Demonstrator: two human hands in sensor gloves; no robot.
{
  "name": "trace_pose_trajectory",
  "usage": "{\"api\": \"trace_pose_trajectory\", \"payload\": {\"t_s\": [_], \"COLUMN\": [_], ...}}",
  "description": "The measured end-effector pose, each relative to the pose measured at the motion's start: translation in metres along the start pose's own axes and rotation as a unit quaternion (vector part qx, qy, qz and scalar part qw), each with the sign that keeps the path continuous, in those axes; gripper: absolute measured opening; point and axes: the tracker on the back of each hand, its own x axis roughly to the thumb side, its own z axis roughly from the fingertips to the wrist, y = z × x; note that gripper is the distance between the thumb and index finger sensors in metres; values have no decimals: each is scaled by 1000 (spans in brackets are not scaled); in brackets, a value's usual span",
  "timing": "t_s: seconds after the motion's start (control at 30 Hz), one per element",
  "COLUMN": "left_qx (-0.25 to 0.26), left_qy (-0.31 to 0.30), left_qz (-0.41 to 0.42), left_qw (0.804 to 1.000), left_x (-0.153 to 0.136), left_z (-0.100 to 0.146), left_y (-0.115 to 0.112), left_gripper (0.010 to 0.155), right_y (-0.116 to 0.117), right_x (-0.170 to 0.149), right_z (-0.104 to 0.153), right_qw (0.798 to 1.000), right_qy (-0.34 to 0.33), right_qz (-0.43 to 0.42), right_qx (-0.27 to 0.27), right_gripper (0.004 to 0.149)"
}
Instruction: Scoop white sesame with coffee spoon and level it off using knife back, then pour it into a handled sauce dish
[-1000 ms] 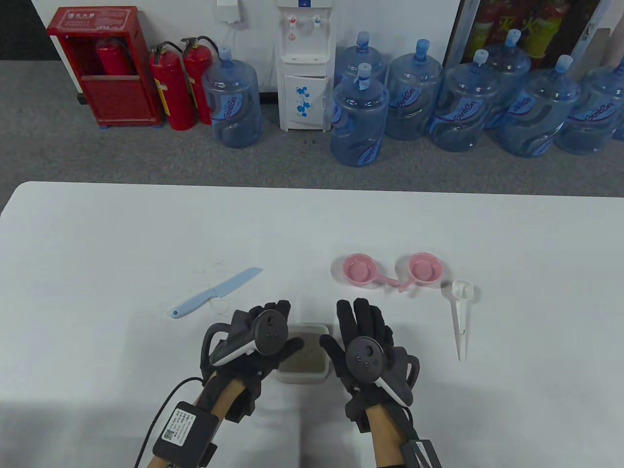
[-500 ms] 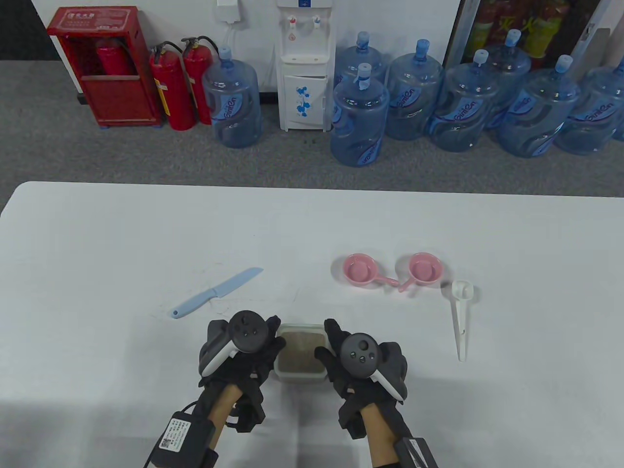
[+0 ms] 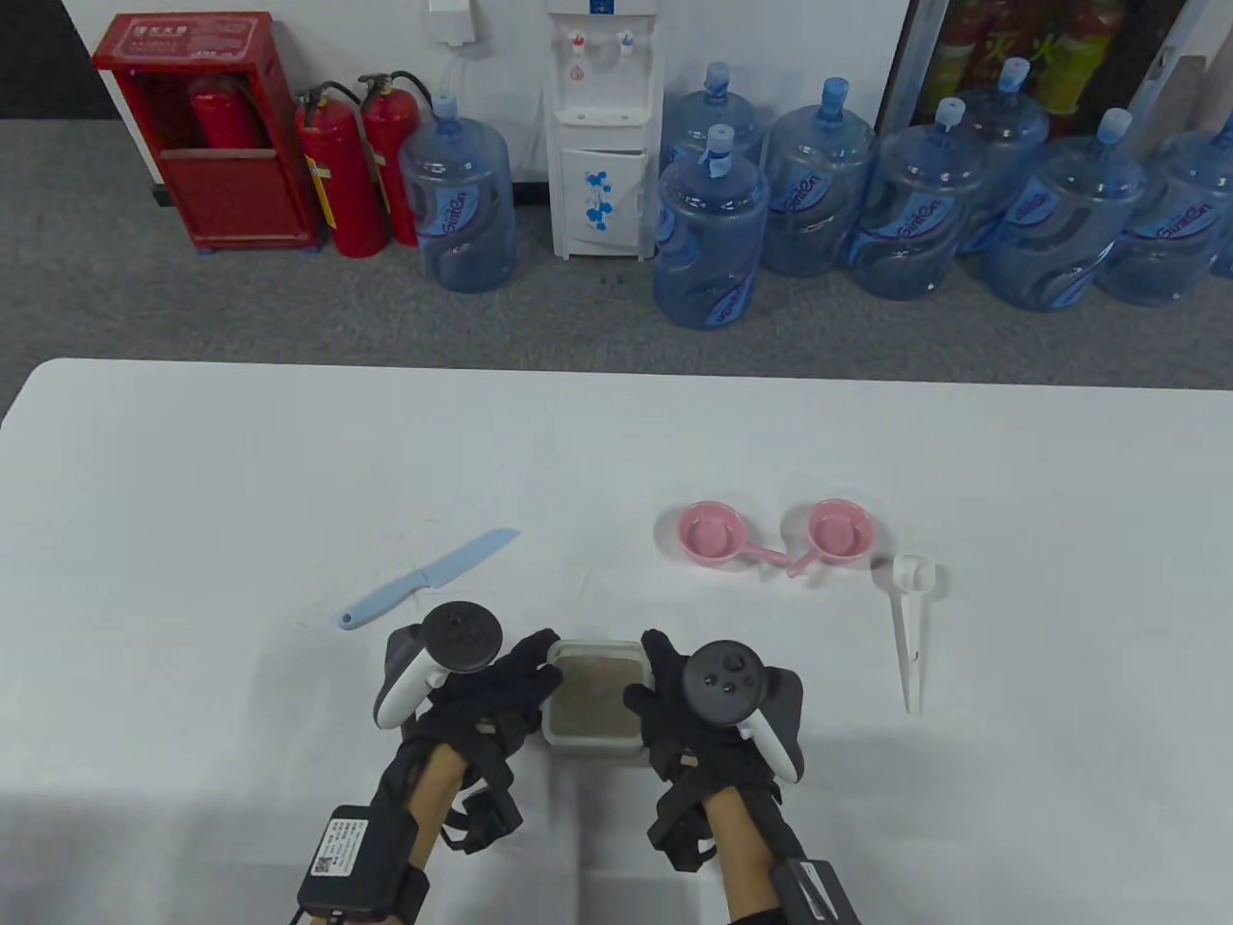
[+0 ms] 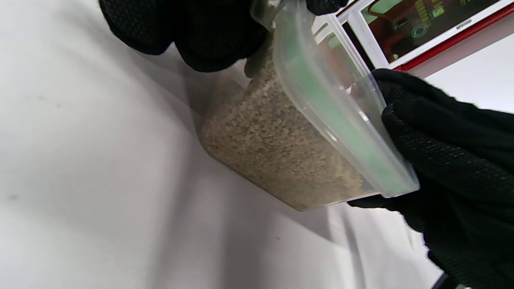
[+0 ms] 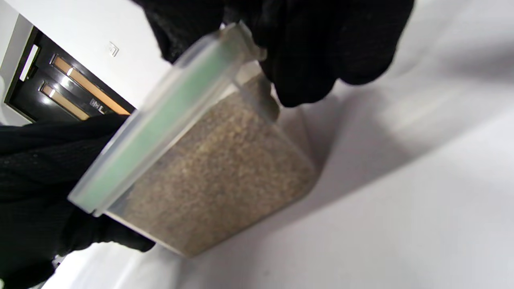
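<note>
A clear lidded box of sesame (image 3: 592, 696) stands on the table near the front edge. My left hand (image 3: 535, 670) grips its left side and my right hand (image 3: 647, 679) grips its right side. In the left wrist view my left hand's fingers (image 4: 209, 36) curl over the lid's edge flap on the box (image 4: 281, 160). The right wrist view shows my right hand's fingers (image 5: 313, 52) curled on the opposite flap of the box (image 5: 217, 180). The blue knife (image 3: 429, 578) lies to the left, the white coffee spoon (image 3: 910, 631) to the right.
Two pink handled sauce dishes (image 3: 713, 533) (image 3: 840, 528) sit beyond the box to the right, handles nearly touching. The white table (image 3: 241, 462) stretches wide around them. Water bottles and fire extinguishers stand on the floor behind.
Both hands have drawn back and dropped from above the box to its two sides, and their fingers have curled onto the lid's edges. The box has stayed in place.
</note>
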Motion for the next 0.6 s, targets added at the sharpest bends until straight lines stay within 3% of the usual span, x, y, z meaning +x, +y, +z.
{"api": "trace_pose_trajectory", "payload": {"t_s": [0.23, 0.37, 0.6], "left_qx": [37, 63, 66], "left_qy": [16, 14, 19], "left_qz": [-32, -46, -58], "left_qw": [999, 997, 996], "left_x": [3, 6, 9], "left_z": [5, 8, 8], "left_y": [0, -3, -4], "left_gripper": [61, 60, 59], "right_y": [1, 1, 2], "right_x": [1, -5, -15], "right_z": [-1, -4, -8], "right_qw": [1000, 999, 990], "right_qy": [7, 15, 40], "right_qz": [-6, -46, -129], "right_qx": [6, 21, 51], "right_gripper": [69, 69, 69]}}
